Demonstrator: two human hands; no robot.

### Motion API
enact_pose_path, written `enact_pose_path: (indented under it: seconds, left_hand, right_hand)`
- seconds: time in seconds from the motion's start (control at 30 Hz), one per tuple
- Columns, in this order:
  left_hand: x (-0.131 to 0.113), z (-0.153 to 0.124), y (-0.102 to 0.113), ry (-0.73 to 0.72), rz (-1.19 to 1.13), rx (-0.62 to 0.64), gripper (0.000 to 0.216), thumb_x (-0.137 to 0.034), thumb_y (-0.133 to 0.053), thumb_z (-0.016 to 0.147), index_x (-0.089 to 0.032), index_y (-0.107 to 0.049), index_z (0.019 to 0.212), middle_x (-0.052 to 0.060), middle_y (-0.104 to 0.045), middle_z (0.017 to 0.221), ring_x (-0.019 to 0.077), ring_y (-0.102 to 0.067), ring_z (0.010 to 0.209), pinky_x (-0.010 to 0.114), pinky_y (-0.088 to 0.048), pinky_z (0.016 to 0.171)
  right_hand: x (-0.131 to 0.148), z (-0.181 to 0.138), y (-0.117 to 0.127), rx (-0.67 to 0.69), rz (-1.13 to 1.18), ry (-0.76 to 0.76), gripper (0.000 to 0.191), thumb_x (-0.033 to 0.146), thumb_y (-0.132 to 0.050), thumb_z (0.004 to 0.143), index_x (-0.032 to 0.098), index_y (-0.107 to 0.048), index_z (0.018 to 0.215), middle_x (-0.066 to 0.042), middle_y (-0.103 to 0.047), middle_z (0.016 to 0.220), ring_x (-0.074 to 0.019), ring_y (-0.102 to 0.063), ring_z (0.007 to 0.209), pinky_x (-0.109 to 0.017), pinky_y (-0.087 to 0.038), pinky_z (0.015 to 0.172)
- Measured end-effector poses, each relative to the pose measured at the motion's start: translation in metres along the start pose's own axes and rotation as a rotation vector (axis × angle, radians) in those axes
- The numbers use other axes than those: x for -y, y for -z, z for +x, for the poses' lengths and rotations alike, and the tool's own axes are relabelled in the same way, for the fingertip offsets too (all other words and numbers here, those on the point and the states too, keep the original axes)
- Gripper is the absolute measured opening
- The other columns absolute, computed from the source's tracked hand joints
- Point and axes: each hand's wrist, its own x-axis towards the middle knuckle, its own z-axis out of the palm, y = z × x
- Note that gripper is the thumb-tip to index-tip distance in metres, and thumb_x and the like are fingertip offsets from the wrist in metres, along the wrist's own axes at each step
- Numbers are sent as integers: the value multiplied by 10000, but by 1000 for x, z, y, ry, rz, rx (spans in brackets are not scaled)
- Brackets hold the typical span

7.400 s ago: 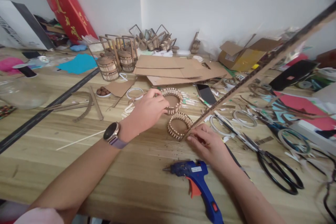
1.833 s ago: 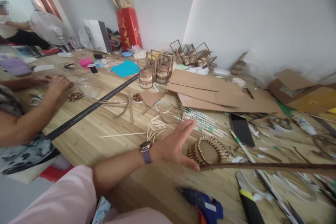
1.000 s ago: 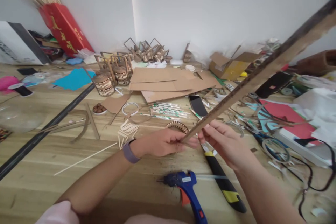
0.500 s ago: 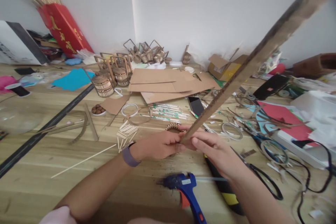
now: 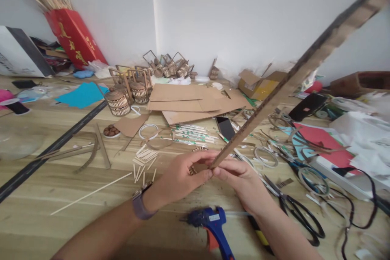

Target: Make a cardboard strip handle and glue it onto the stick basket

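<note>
Between my hands is the lower end of a long brown cardboard strip (image 5: 274, 97), which slants up to the top right corner. My left hand (image 5: 185, 174) is closed, its thumb and fingers at the strip's end. Pinched on the same end, my right hand (image 5: 240, 178) has its thumb beside the left thumb. Partly hidden behind the left fingers is a small round piece edged with short sticks (image 5: 192, 170); whether it joins the strip I cannot tell. A blue glue gun (image 5: 210, 219) lies on the table just below my hands.
Black-handled scissors (image 5: 300, 215) lie to the right, by a yellow-black tool (image 5: 260, 233). Short wooden sticks (image 5: 146, 154) and a bowl of brown pieces (image 5: 111, 131) are left of centre. Cardboard sheets (image 5: 183, 93), a phone (image 5: 225, 128) and small lidded baskets (image 5: 117, 103) stand farther back.
My hands have drawn closer together at the strip's end, thumbs now nearly touching. The strip has tilted lower to the right. The whole view has shifted slightly.
</note>
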Motion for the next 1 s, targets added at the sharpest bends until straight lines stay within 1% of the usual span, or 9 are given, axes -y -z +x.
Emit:
enact_pose_path:
  seconds: [0.07, 0.13, 0.4, 0.57, 0.63, 0.73, 0.8, 0.87, 1.0]
  left_hand:
    - [-4, -4, -1, -103, 81, -81, 289, -272, -610, 905, -229, -682, 1182, 60, -687, 1225, 200, -629, 1121, 305, -469, 982]
    - [-7, -5, -2, -159, 109, -116, 246, -249, -595, 916, -233, -712, 1132, 54, -697, 1213, 190, -640, 1102, 297, -474, 981]
    - [-4, -4, -10, -141, -6, -179, 143, -243, -648, 896, -242, -762, 982, 21, -717, 1158, 178, -661, 1062, 290, -503, 941]
    - [-3, -7, -20, -202, 64, -299, 130, -217, -631, 902, -219, -748, 958, 42, -702, 1153, 177, -643, 1068, 303, -494, 955]
    - [-1, -7, -24, -239, 106, -334, 121, -221, -626, 905, -211, -740, 946, 53, -689, 1144, 187, -624, 1088, 321, -483, 968]
    - [2, -8, -29, -277, 142, -390, 126, -239, -610, 917, -200, -728, 940, 69, -661, 1107, 193, -603, 1090, 333, -479, 963]
    - [4, -8, -31, -289, 164, -415, 148, -250, -589, 931, -200, -723, 968, 76, -636, 1103, 192, -593, 1072, 332, -485, 937]
    - [4, -9, -31, -295, 195, -430, 166, -262, -572, 941, -203, -721, 986, 82, -616, 1111, 197, -580, 1058, 336, -491, 906]
    - [2, -10, -31, -275, 279, -447, 185, -279, -558, 946, -210, -725, 984, 90, -586, 1127, 227, -531, 1098, 370, -465, 918]
  right_hand:
    - [0, -1, -1, -5, 11, -1, 141, 386, -730, 813, 353, -793, 935, -32, -742, 1115, -228, -655, 1043, -396, -482, 975]
    - [-1, -1, -1, -14, 24, -10, 140, 402, -739, 801, 355, -796, 921, -29, -754, 1065, -227, -661, 1018, -398, -485, 970]
    - [-3, -3, -1, 4, -30, -55, 173, 433, -712, 815, 318, -801, 909, -32, -765, 943, -214, -675, 924, -382, -505, 920]
    - [18, -6, 6, -28, -313, 84, 200, 382, -662, 852, 297, -761, 1003, -45, -729, 1117, -235, -643, 1071, -396, -473, 972]
    - [29, -6, 7, -38, -461, 165, 190, 363, -650, 857, 286, -742, 1003, -48, -717, 1131, -233, -635, 1078, -373, -486, 945]
    - [38, -4, 3, -68, -613, 238, 122, 352, -642, 864, 264, -728, 870, -42, -720, 1023, -218, -643, 1005, -313, -512, 832]
    - [37, -3, 0, -90, -644, 237, 149, 352, -627, 876, 252, -703, 796, -33, -709, 915, -205, -647, 912, -294, -506, 759]
    - [34, -1, -2, -101, -631, 207, 177, 366, -615, 884, 247, -676, 768, -16, -678, 814, -194, -636, 821, -289, -488, 712]
    - [27, 2, -2, -88, -535, 157, 226, 419, -629, 872, 247, -645, 727, -9, -638, 774, -191, -596, 782, -296, -458, 709]
